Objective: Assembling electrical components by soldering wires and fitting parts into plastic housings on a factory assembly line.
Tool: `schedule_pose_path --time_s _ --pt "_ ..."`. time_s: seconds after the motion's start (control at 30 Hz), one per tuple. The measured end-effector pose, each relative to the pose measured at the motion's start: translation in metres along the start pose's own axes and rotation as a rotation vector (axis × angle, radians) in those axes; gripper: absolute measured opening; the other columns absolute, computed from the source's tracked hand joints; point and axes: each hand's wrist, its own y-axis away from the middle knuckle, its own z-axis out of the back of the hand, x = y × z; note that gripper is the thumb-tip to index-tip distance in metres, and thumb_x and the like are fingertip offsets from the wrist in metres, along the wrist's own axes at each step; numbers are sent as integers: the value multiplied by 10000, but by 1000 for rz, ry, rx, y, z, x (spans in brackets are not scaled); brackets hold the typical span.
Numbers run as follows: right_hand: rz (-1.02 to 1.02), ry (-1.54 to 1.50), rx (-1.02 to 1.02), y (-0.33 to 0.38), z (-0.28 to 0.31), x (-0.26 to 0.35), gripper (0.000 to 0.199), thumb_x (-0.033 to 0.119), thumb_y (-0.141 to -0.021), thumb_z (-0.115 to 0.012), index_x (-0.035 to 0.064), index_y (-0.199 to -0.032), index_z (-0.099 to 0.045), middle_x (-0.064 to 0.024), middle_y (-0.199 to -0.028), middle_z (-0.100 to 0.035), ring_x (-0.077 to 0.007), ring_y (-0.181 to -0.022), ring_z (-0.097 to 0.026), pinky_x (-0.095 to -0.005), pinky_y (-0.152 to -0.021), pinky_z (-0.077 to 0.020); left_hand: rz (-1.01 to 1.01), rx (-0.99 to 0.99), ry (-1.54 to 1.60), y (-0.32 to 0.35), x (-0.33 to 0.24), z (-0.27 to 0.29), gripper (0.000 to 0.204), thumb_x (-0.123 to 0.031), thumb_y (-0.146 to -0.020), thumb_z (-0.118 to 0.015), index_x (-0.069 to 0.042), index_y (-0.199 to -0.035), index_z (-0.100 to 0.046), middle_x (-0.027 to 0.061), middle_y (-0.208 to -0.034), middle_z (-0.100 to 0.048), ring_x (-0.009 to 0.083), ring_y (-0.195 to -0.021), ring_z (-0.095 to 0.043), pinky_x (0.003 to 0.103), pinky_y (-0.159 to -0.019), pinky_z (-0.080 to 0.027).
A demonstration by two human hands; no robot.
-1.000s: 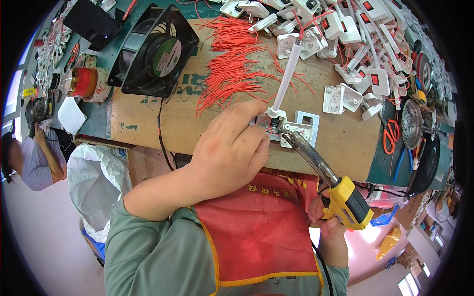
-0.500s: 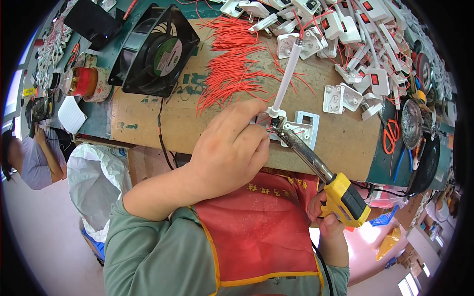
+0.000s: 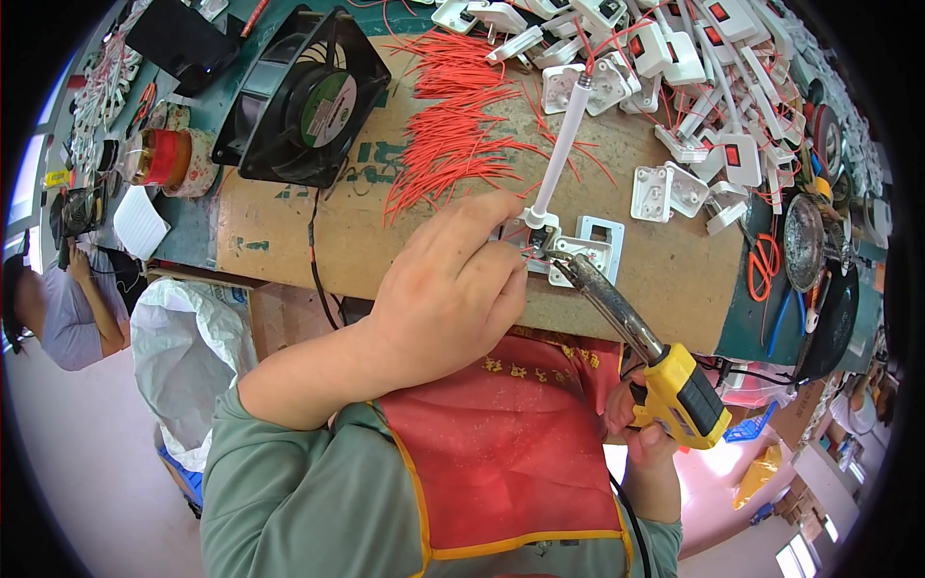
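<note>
My left hand (image 3: 448, 289) has its fingers bent and closed at the side of a small white plastic housing (image 3: 537, 220); its fingertips are partly hidden. From that housing a long white tube (image 3: 563, 149) rises, with red wire at its far end. My right hand (image 3: 644, 424) is wrapped round the grip of a yellow and black soldering gun (image 3: 682, 395). The gun's dark metal barrel slants up to the left, and its tip is close to the dark part inside the housing. Under the tip lies an opened white casing half (image 3: 586, 258), beside a pale grey plate (image 3: 603, 231).
Red wires (image 3: 453, 116) lie bunched on the cardboard sheet (image 3: 674, 279). White plugs with red switches (image 3: 737, 154) heap at the back right. A black fan (image 3: 303, 101) stands left; red-handled scissors (image 3: 764, 265) and a round metal dish (image 3: 803, 241) lie right. Another person (image 3: 72, 308) sits far left.
The soldering gun has shifted slightly right and down with my right hand, and its tip has drawn a little away from my left fingers. My left hand has stayed almost still.
</note>
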Motion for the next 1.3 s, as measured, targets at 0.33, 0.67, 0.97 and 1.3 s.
schedule_pose_path --time_s 0.33,0.67,0.97,1.3 --pt "28 15 -3 1 1 3 726 465 -754 -755 23 -1249 -462 -16 -654 -464 -147 -528 -473 -274 -474 -390 -28 -21 -22 1 3 -2 177 51 -659 -670 -12 -787 -566 157 -1086 -581 292 -835 -607 345 -692 -501" --pt "93 105 84 -3 7 17 521 411 -660 -819 36 -860 -518 -55 -775 -510 -159 -735 -509 -285 -608 -403 -20 -22 -17 2 3 -2 181 52 -660 -673 -10 -793 -568 154 -1084 -577 262 -795 -599 326 -651 -496" --pt "188 516 110 29 63 -4 680 547 -642 -819 51 -934 -457 -13 -710 -456 -115 -628 -456 -210 -539 -351 -17 -20 -12 2 2 -2 175 49 -661 -675 -13 -791 -576 151 -1080 -575 259 -796 -599 322 -643 -495" --pt "302 580 17 26 54 7 454 470 -729 -721 43 -809 -591 -59 -655 -579 -217 -551 -566 -305 -522 -425 52 29 -25 7 -4 12 264 -24 -658 -751 -31 -874 -600 159 -1172 -562 312 -1019 -590 358 -806 -506"
